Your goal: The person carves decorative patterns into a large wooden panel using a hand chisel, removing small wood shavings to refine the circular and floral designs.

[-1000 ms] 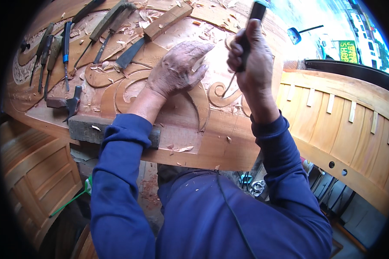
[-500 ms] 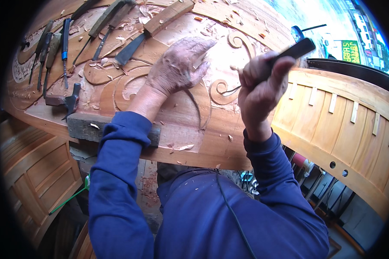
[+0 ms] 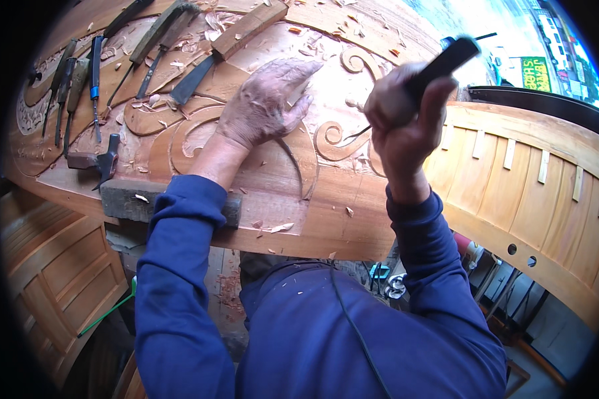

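Note:
My left hand (image 3: 263,106) rests on the carved wooden panel (image 3: 339,213), fingers extended, thumb apart. My right hand (image 3: 406,116) grips a dark-handled carving tool (image 3: 446,60); its thin shank slants down to a curled scroll relief (image 3: 329,143), just right of my left hand. Several chisels and gouges (image 3: 96,66) lie on the left of the panel among wood shavings, with a wide blade with a wooden handle (image 3: 246,30) above my left hand. A small hammer (image 3: 106,163) lies at lower left, beside a dark, worn block (image 3: 130,196) at the front edge.
A paler slatted wooden panel (image 3: 512,193) stands at the right. A panelled wooden piece (image 3: 66,299) is at lower left, with a green rod (image 3: 110,312). Below the right panel are a red roll (image 3: 466,249) and metal rods. A bright street with vehicles shows at upper right.
My right hand has shifted right and tilted the tool's handle over from upright, dipping, then rising slightly. My left hand stays in place on the panel, fingers much the same.

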Demonstrator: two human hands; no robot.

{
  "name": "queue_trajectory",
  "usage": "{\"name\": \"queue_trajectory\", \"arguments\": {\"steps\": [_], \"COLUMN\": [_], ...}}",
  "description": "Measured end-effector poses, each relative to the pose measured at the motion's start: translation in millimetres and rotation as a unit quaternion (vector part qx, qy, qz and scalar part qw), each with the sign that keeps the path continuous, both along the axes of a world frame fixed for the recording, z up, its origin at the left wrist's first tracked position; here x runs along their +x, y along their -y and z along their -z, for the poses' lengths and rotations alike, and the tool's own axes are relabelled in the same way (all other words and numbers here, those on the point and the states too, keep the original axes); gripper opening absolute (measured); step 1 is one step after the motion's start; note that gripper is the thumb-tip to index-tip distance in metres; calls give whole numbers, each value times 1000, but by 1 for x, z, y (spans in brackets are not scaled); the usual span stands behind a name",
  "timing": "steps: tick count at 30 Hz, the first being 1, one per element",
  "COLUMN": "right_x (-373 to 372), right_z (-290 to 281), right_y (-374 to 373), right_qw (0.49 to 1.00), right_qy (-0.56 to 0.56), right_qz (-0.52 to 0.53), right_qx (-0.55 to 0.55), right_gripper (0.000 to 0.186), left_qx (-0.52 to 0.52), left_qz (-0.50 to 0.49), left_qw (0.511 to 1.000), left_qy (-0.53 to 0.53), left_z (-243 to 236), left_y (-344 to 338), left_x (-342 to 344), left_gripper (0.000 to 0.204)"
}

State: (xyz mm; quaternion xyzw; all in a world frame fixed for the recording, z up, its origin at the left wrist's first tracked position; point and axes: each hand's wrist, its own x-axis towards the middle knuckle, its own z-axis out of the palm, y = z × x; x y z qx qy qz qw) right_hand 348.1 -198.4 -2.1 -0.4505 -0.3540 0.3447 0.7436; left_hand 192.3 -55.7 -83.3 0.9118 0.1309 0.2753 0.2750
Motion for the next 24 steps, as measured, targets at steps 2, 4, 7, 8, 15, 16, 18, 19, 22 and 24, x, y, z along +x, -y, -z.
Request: {"name": "queue_trajectory", "arguments": {"steps": [2, 4, 7, 8, 15, 16, 18, 19, 22, 24], "right_x": [-7, -11, -15, -15, -22, -22, -16, -13, -4, -3], "right_z": [12, 17, 23, 24, 6, 8, 17, 17, 11, -13], "right_y": [9, 14, 18, 20, -34, -49, -63, -67, -68, -56], "right_qw": [997, 995, 992, 991, 989, 987, 978, 968, 961, 952], "right_qy": [3, 7, 11, 10, 55, 35, 16, -16, -65, -119], "right_qz": [-43, -51, -58, -59, -24, -38, -55, -43, -36, -73], "right_qx": [69, 87, 116, 116, -131, -151, -200, -247, -268, -272], "right_gripper": [63, 62, 60, 60, 52, 50, 51, 44, 48, 49], "left_qx": [8, 10, 16, 16, 34, 49, 75, 58, 46, 49], "left_qz": [-5, -8, -8, -10, 1, -13, -23, -16, -14, -11], "left_qw": [1000, 1000, 1000, 1000, 999, 999, 997, 998, 998, 998], "left_qy": [-1, 5, 11, 10, 28, 20, 17, 27, 43, 37], "left_z": [1, 2, 4, 4, 10, 12, 18, 19, 18, 13], "left_y": [0, 0, 0, 0, -1, -3, -5, -6, -4, -5], "left_x": [-1, -1, -1, -2, 1, -3, -3, -2, 0, -6], "left_gripper": [50, 50, 50, 50, 49, 48, 47, 46, 47, 49]}}
